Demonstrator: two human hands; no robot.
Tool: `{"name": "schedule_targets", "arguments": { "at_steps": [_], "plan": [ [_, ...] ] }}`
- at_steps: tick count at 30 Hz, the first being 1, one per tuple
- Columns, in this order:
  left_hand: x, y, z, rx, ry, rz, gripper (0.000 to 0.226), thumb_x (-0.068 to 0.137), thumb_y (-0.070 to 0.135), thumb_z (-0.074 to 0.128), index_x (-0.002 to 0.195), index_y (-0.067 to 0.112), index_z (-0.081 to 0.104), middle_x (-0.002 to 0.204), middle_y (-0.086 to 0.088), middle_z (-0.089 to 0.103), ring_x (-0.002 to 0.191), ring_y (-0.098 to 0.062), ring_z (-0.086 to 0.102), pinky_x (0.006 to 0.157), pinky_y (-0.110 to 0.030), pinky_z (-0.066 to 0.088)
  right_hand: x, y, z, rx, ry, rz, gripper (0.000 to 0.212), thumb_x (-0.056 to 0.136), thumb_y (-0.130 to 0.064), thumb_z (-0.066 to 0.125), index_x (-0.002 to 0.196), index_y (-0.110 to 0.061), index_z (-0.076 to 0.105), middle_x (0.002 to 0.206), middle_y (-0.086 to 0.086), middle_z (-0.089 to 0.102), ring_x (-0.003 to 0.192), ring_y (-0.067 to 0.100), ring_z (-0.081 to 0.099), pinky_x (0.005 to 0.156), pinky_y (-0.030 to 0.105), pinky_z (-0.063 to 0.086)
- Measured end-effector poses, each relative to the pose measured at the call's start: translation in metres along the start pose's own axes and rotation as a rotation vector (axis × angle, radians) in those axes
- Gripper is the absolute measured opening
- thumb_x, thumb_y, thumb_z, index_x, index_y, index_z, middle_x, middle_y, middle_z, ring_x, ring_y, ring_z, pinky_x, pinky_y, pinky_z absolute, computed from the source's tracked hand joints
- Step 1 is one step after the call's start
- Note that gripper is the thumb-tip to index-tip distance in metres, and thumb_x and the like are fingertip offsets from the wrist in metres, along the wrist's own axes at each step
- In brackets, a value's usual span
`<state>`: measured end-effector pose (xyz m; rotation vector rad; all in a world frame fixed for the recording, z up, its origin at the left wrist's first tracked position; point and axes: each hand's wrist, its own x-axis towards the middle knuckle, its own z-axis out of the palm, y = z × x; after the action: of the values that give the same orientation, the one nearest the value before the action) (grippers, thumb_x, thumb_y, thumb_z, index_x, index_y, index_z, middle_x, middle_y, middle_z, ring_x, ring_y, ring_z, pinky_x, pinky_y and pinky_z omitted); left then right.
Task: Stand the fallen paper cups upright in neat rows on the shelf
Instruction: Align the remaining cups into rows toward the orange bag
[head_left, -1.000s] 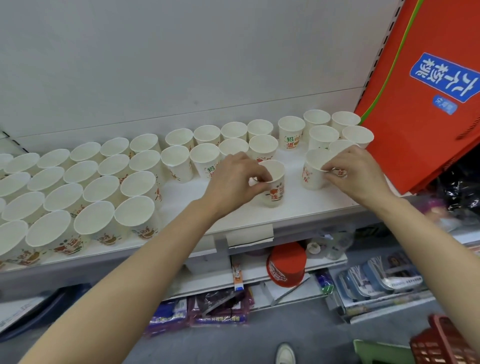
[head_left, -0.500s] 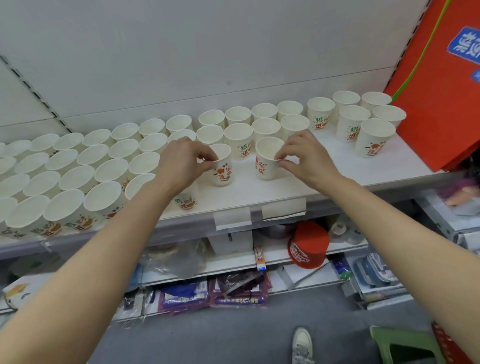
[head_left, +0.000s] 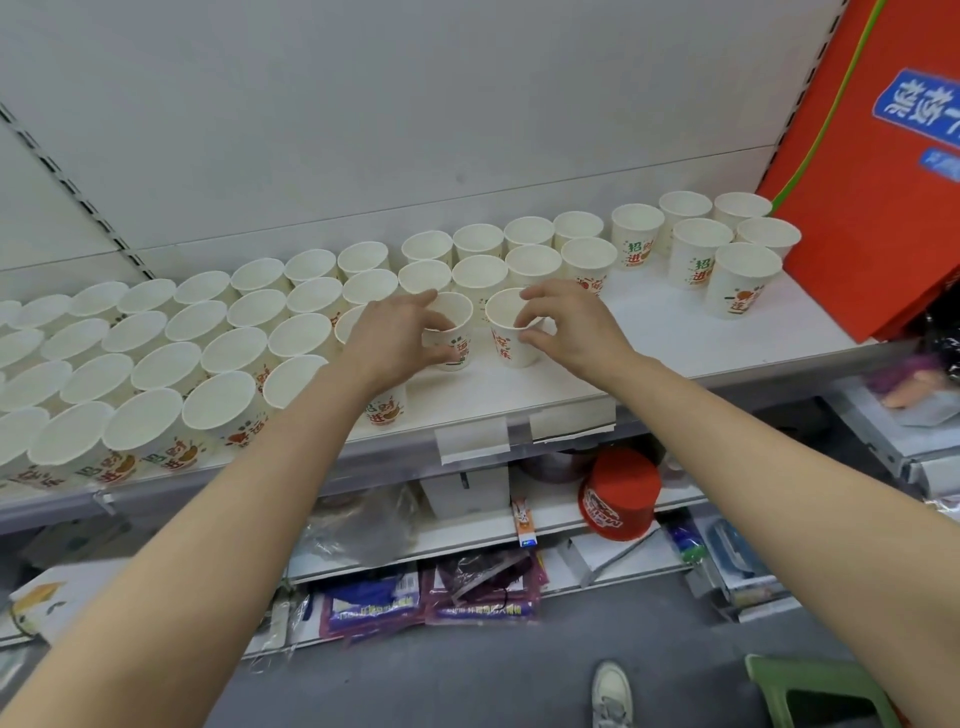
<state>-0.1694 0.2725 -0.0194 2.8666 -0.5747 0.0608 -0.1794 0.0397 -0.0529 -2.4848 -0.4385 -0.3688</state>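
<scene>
White paper cups with red and green print stand upright in rows across the white shelf (head_left: 649, 358). My left hand (head_left: 395, 338) holds one upright cup (head_left: 457, 322) between thumb and fingers at the shelf's middle. Just to its right, my right hand (head_left: 566, 327) pinches the rim and side of a second upright cup (head_left: 511, 332). Both cups stand on the shelf, a little in front of the back rows. A small group of cups (head_left: 737, 275) stands apart at the right end. I see no cup lying on its side.
A large orange bag (head_left: 872, 171) leans on the shelf's right end. Below, a lower shelf carries a red bucket (head_left: 621, 493), packets and boxes. Paper price tags (head_left: 472, 439) hang on the shelf's front edge. A green stool (head_left: 821, 691) and a shoe (head_left: 613, 696) are on the floor.
Both hands carried their cups leftward from the shelf's right part to its middle. Since half a second ago they have barely moved and still hold the cups.
</scene>
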Motion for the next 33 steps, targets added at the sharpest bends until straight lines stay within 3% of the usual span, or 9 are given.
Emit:
{"name": "schedule_targets", "arguments": {
  "at_steps": [3,7,12,16,19,23,26,29,33],
  "plan": [
    [0.001,-0.003,-0.003,-0.019,0.019,-0.014,0.032,0.083,0.043,0.071,0.113,0.030,0.072,0.148,0.001,0.045,0.132,-0.024,0.045,0.104,-0.039,0.035,0.003,0.001,0.001,0.012,-0.003,0.003,0.008,0.081,-0.015,0.072,0.089,-0.014,0.073,0.125,0.004,0.061,0.120,0.023,0.049,0.098,0.035,0.039],
    [0.001,-0.008,-0.005,-0.067,0.028,-0.014,0.021,0.086,0.042,0.068,0.104,0.033,0.074,0.146,0.003,0.048,0.128,-0.021,0.049,0.099,-0.036,0.038,0.006,0.000,-0.001,0.087,-0.038,0.008,0.012,0.080,-0.004,0.067,0.085,-0.014,0.071,0.129,0.004,0.058,0.123,0.019,0.049,0.098,0.025,0.034],
    [0.005,-0.014,-0.004,-0.051,0.047,-0.006,0.041,0.077,0.050,0.074,0.115,0.033,0.070,0.147,0.004,0.046,0.131,-0.022,0.047,0.105,-0.039,0.037,0.010,-0.004,-0.004,0.153,-0.084,0.031,0.031,0.075,0.009,0.053,0.084,-0.015,0.069,0.134,0.003,0.054,0.128,0.017,0.044,0.098,0.021,0.030],
    [0.012,-0.016,-0.007,-0.058,0.055,-0.012,0.084,0.068,0.065,0.073,0.141,0.033,0.046,0.158,0.000,0.028,0.143,-0.022,0.028,0.114,-0.045,0.026,0.010,-0.008,-0.001,0.153,-0.054,0.036,0.012,0.075,-0.021,0.069,0.087,-0.022,0.065,0.133,-0.004,0.049,0.123,0.013,0.042,0.098,0.027,0.034],
    [0.022,-0.012,-0.003,0.062,-0.089,-0.061,0.101,0.073,0.077,0.057,0.152,0.027,0.021,0.163,-0.008,0.004,0.149,-0.022,0.004,0.118,-0.046,0.009,0.011,-0.010,0.013,-0.026,-0.035,0.040,0.032,0.069,-0.051,0.075,0.079,-0.023,0.065,0.132,-0.003,0.050,0.121,0.018,0.042,0.098,0.034,0.037],
    [0.030,-0.010,0.007,0.101,-0.189,-0.103,0.091,0.081,0.081,0.033,0.153,0.029,0.013,0.162,-0.009,0.000,0.150,-0.024,0.000,0.119,-0.049,-0.002,0.012,-0.007,0.015,0.022,-0.010,0.061,0.022,0.076,-0.036,0.076,0.070,-0.018,0.066,0.129,-0.001,0.054,0.119,0.018,0.049,0.091,0.034,0.043],
    [0.032,-0.013,0.010,0.113,-0.179,-0.101,0.086,0.083,0.080,0.027,0.153,0.031,0.015,0.162,-0.009,0.005,0.150,-0.022,0.001,0.118,-0.051,-0.003,0.010,0.000,0.010,0.092,-0.062,-0.003,0.013,0.075,-0.024,0.077,0.073,-0.016,0.068,0.133,0.003,0.052,0.123,0.020,0.049,0.096,0.034,0.041],
    [0.035,-0.015,0.012,0.111,-0.151,-0.100,0.081,0.086,0.078,0.028,0.152,0.032,0.018,0.162,-0.008,0.008,0.150,-0.022,0.003,0.118,-0.051,-0.003,0.010,0.001,0.010,0.069,-0.042,0.008,0.016,0.070,-0.036,0.079,0.074,-0.023,0.069,0.136,0.000,0.051,0.124,0.020,0.043,0.103,0.034,0.035],
    [0.040,-0.013,0.017,0.150,-0.156,-0.096,0.081,0.086,0.078,0.026,0.152,0.032,0.017,0.161,-0.007,0.012,0.149,-0.024,0.004,0.117,-0.053,-0.002,0.013,-0.005,0.016,0.017,0.023,0.049,0.029,0.065,-0.050,0.080,0.069,-0.024,0.067,0.129,-0.004,0.054,0.116,0.018,0.046,0.098,0.034,0.038]
  ]
}}
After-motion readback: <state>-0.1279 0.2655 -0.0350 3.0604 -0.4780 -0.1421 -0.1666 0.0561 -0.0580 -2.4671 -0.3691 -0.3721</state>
